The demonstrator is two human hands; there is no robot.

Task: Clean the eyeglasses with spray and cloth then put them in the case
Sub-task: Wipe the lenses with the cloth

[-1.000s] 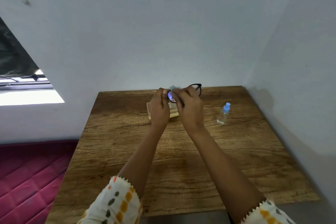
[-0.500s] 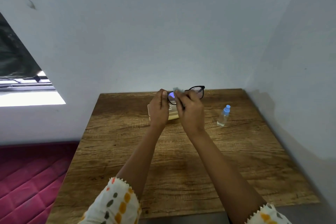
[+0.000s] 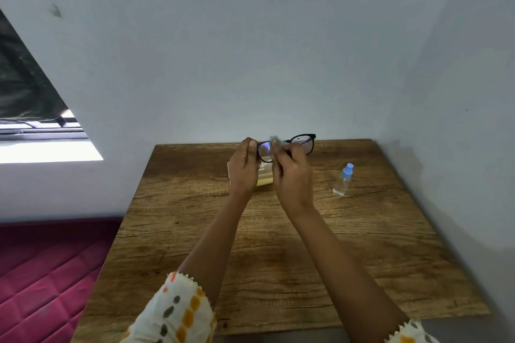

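Black-framed eyeglasses are held up above the far middle of the wooden table. My left hand grips the frame's left end. My right hand pinches a small pale grey-green cloth against the left lens near the bridge. The right lens is uncovered. A cream-coloured case lies on the table under my hands, mostly hidden by them. A small clear spray bottle with a blue cap stands to the right of my hands.
White walls close the table in at the back and on the right. A dark red quilted mattress lies lower on the left, beside the table's left edge. A bright window opening sits at far left.
The glasses have come further out from behind my right hand, so the right lens shows more. Both hands stay on the glasses with the cloth on the left lens.
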